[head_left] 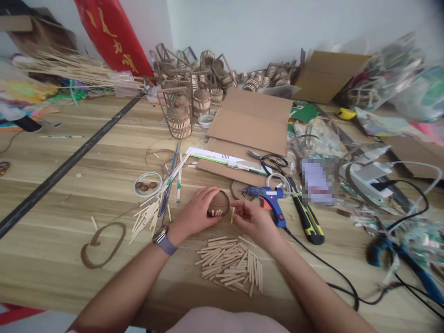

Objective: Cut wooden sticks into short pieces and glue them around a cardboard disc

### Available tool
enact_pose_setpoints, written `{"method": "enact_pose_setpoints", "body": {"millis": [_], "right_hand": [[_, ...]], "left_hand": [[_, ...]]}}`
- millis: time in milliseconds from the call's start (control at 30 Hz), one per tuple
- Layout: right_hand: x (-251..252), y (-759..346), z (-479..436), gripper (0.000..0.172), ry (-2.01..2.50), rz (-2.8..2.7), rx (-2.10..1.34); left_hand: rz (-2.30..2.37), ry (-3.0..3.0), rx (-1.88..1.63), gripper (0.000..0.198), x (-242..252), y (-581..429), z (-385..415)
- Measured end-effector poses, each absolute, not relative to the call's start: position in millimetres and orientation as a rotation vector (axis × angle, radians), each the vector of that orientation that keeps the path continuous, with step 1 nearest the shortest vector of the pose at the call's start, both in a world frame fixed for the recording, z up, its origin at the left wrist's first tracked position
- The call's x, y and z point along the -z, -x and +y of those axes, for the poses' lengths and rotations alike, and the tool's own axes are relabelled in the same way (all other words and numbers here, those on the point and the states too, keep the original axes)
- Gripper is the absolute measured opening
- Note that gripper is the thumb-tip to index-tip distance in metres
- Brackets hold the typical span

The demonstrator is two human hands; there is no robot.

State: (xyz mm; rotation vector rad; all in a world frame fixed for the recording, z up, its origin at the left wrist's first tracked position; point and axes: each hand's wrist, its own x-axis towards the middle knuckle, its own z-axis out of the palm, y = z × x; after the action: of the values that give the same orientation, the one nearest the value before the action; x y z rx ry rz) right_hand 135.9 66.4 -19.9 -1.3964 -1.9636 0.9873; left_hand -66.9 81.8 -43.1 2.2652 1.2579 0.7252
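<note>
My left hand point(196, 213), with a watch at its wrist, is closed on the left side of a round brown ring point(225, 203). A few short pale sticks point(217, 213) show along the ring's near inner edge. At the ring's right, my right hand point(253, 220) pinches one short wooden stick point(232, 214) upright between its fingertips. Nearer my body lies a heap of short sticks point(229, 263). Just beyond my right hand, a blue glue gun point(274, 199) rests on its side with its nozzle pointing left.
Longer sticks point(147, 215) and a white ring point(148, 184) lie left. Scissors point(274, 159) rest on cardboard point(251, 115) ahead. A yellow-black cutter point(308, 217), cables and pliers point(398, 259) are at the right. Small woven buckets point(178, 122) stand at the back.
</note>
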Motion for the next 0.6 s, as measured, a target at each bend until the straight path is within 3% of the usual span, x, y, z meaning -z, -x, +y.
{"method": "enact_pose_setpoints", "body": {"millis": [600], "right_hand": [[24.0,-124.3,70.0,0.013,1.310,-2.039,-0.904]], "left_hand": [[1.230,-2.267,-0.767,0.065,46.2,67.1,82.3]]}}
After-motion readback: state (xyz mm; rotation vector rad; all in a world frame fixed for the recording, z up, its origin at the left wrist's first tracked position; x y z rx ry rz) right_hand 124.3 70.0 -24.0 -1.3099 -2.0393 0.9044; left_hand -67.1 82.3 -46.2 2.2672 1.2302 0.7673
